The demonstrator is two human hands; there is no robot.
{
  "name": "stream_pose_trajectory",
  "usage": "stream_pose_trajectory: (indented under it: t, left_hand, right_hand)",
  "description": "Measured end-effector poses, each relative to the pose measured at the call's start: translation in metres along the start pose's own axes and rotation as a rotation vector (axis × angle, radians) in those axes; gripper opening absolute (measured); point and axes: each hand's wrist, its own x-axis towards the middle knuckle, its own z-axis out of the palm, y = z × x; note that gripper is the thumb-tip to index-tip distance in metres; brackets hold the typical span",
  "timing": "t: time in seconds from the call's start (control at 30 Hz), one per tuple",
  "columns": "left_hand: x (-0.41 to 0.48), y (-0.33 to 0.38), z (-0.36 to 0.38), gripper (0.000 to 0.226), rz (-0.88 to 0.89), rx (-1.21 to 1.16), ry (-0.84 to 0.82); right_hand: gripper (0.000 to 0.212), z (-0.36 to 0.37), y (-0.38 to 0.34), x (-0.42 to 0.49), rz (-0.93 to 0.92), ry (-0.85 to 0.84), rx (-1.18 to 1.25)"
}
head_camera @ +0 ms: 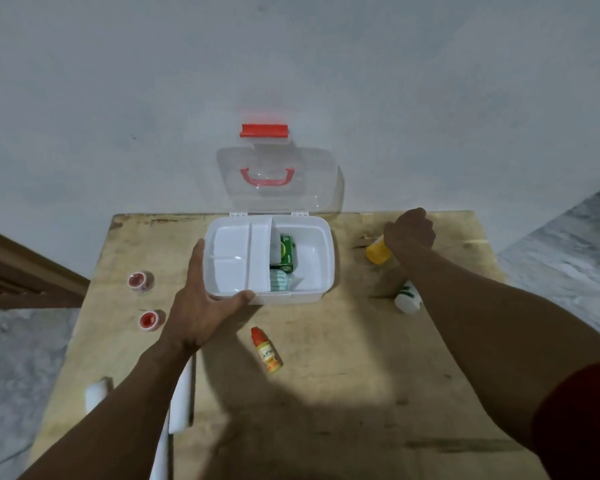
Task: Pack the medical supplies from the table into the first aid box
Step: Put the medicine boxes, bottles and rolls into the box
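Observation:
The white first aid box stands open at the table's far edge, its clear lid with a red handle leaning back against the wall. A white divided tray fills its left half; a green carton and a pale green packet lie beside the tray. My left hand grips the box's front left corner. My right hand is closed on a yellow bottle to the right of the box. A white bottle lies under my right forearm. A small orange-capped dropper bottle lies in front of the box.
Two small red-centred tape rolls sit left of the box. White flat packs lie under my left forearm, with a small white block at the left edge. The wooden table ends at the wall behind.

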Motion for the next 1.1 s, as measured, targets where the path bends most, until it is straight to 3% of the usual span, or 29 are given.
stream_pose_trajectory:
  t: [0.23,0.37,0.57,0.93,1.1]
  left_hand:
    - [-0.002,0.006,0.004,0.101,-0.006,0.024,0.010]
    - [-0.004,0.005,0.001,0.107,-0.038,0.039,0.016]
    - [-0.003,0.008,0.001,0.102,0.000,0.038,-0.001]
    - [-0.005,0.000,0.002,0.110,-0.018,0.030,0.003]
    - [-0.006,0.002,0.000,0.108,0.007,-0.004,-0.010]
  right_hand:
    - [0.043,0.010,-0.001,0.011,0.055,-0.045,0.044]
    - [0.048,0.007,0.002,0.014,0.014,-0.135,0.037]
    - [0.047,0.001,0.002,0.002,-0.100,-0.129,0.093]
    - [0.053,-0.016,0.018,-0.063,-0.555,0.123,0.390]
    - [0.053,-0.029,0.009,-0.097,-0.639,0.243,0.536]
